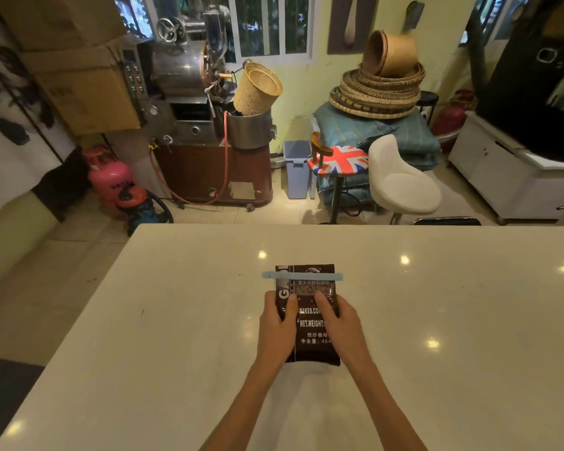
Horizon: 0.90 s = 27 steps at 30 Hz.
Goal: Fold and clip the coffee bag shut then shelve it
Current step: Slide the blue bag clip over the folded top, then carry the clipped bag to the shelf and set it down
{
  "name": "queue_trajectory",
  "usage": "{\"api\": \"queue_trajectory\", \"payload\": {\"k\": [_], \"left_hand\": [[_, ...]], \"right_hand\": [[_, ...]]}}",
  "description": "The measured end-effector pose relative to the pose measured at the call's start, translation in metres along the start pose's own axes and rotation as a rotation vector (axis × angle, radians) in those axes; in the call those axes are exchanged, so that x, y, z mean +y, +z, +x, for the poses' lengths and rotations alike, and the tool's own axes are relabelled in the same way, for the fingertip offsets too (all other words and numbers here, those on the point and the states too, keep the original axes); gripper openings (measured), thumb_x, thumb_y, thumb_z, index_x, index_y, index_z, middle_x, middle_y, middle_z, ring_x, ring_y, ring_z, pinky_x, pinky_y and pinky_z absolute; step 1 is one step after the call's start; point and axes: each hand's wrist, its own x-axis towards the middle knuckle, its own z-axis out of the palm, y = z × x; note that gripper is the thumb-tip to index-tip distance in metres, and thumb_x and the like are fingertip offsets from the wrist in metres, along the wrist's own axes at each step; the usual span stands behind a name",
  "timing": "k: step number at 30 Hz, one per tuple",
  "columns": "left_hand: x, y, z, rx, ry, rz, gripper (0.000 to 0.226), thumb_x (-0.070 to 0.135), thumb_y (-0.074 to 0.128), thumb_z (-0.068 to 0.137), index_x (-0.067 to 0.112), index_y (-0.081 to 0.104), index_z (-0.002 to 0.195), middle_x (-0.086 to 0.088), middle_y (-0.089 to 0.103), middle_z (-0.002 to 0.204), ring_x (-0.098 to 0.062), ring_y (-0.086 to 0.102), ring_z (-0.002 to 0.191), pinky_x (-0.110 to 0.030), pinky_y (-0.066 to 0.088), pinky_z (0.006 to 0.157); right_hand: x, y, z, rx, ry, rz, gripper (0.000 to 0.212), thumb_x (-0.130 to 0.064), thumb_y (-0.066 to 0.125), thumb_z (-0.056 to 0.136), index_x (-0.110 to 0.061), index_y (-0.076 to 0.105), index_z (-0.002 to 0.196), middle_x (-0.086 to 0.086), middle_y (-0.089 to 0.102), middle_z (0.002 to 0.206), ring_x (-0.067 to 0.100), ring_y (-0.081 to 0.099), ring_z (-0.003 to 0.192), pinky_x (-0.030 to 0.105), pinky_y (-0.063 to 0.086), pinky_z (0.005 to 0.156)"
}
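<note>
**Coffee bag clipped, held flat on the counter**

Nearest the camera, two bare forearms reach forward over the white counter (163, 320). The left hand (275, 323) grips the left edge of the coffee bag (310, 320), thumb laid across its face, fingers tucked round the side. The right hand (337, 320) mirrors it on the right edge, thumb on the printed front. Both hands are closed on the bag. The bag lies flat on the counter, dark with white lettering (weight text partly covered by the thumbs). A pale blue clip (302, 275) runs across its far end, overhanging both sides. Beyond the counter stand a white stool (401, 183), a flag-patterned stool (339, 159) and a coffee roaster (189, 92). No shelf can be identified.
</note>
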Motion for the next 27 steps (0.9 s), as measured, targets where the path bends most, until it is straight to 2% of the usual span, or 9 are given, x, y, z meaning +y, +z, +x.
{"api": "queue_trajectory", "payload": {"k": [4,9,11,13,15,18,20,22,27], "left_hand": [[0.004,0.007,-0.013,0.047,-0.034,-0.054,0.015,0.026,0.052,0.102,0.015,0.054,0.111,-0.007,0.07,0.101,-0.018,0.073,0.088,-0.035,0.062,0.071],[0.016,0.016,-0.024,0.054,-0.107,-0.115,0.012,0.032,0.052,0.101,0.022,0.057,0.102,-0.004,0.074,0.096,-0.017,0.075,0.084,-0.027,0.062,0.065],[0.022,0.012,-0.028,-0.055,-0.218,-0.233,0.015,0.036,0.057,0.098,0.024,0.06,0.107,-0.002,0.077,0.096,-0.016,0.077,0.085,-0.026,0.061,0.065],[0.025,0.006,-0.03,-0.154,-0.325,-0.345,0.024,0.035,0.068,0.091,0.026,0.063,0.113,0.0,0.079,0.1,-0.018,0.077,0.091,-0.032,0.062,0.071],[0.026,0.001,-0.029,-0.188,-0.361,-0.369,0.032,0.03,0.076,0.084,0.025,0.066,0.114,0.0,0.079,0.101,-0.02,0.076,0.092,-0.031,0.062,0.071],[0.026,-0.005,-0.024,-0.172,-0.362,-0.342,0.031,0.025,0.079,0.082,0.023,0.068,0.111,0.001,0.08,0.095,-0.018,0.078,0.086,-0.026,0.061,0.063],[0.025,-0.007,-0.017,-0.176,-0.353,-0.335,0.024,0.021,0.078,0.083,0.022,0.069,0.105,0.001,0.081,0.089,-0.017,0.078,0.08,-0.023,0.06,0.058],[0.025,-0.007,-0.01,-0.194,-0.363,-0.329,0.018,0.019,0.076,0.084,0.019,0.071,0.101,0.0,0.081,0.085,-0.018,0.078,0.076,-0.024,0.06,0.055],[0.021,-0.02,0.007,-0.318,-0.358,-0.317,0.015,0.023,0.075,0.085,0.019,0.073,0.099,-0.004,0.081,0.087,-0.022,0.078,0.079,-0.03,0.062,0.059]], "right_hand": [[0.003,-0.006,-0.004,0.057,-0.059,-0.065,0.019,-0.043,0.061,0.092,-0.027,0.068,0.096,-0.003,0.075,0.086,0.01,0.073,0.079,0.043,0.061,0.077],[0.003,-0.02,-0.007,0.036,-0.015,0.16,0.019,-0.038,0.061,0.094,-0.023,0.071,0.089,0.003,0.078,0.083,0.019,0.076,0.078,0.041,0.062,0.072],[0.002,-0.026,-0.01,-0.017,0.036,0.267,0.017,-0.038,0.062,0.094,-0.025,0.072,0.093,0.001,0.079,0.085,0.02,0.077,0.079,0.034,0.061,0.065],[0.002,-0.032,-0.012,-0.109,0.065,0.276,0.018,-0.04,0.063,0.093,-0.028,0.071,0.103,-0.003,0.08,0.09,0.017,0.077,0.081,0.03,0.061,0.065],[-0.002,-0.037,-0.013,-0.223,0.076,0.222,0.025,-0.041,0.065,0.091,-0.028,0.068,0.111,-0.003,0.079,0.095,0.016,0.077,0.086,0.033,0.062,0.072],[-0.01,-0.037,-0.015,-0.311,0.079,0.173,0.029,-0.035,0.07,0.088,-0.027,0.067,0.116,-0.004,0.079,0.101,0.014,0.076,0.091,0.031,0.061,0.077],[-0.014,-0.031,-0.019,-0.234,0.054,0.159,0.026,-0.03,0.071,0.088,-0.026,0.068,0.114,-0.004,0.079,0.1,0.013,0.076,0.089,0.03,0.061,0.076],[-0.018,-0.018,-0.023,-0.071,-0.008,0.102,0.017,-0.026,0.071,0.089,-0.03,0.07,0.105,-0.003,0.079,0.094,0.01,0.076,0.085,0.029,0.061,0.074],[-0.021,0.01,-0.037,0.259,-0.036,0.102,0.013,-0.027,0.068,0.09,-0.04,0.07,0.089,-0.007,0.079,0.086,0.009,0.075,0.078,0.03,0.063,0.07]]}}
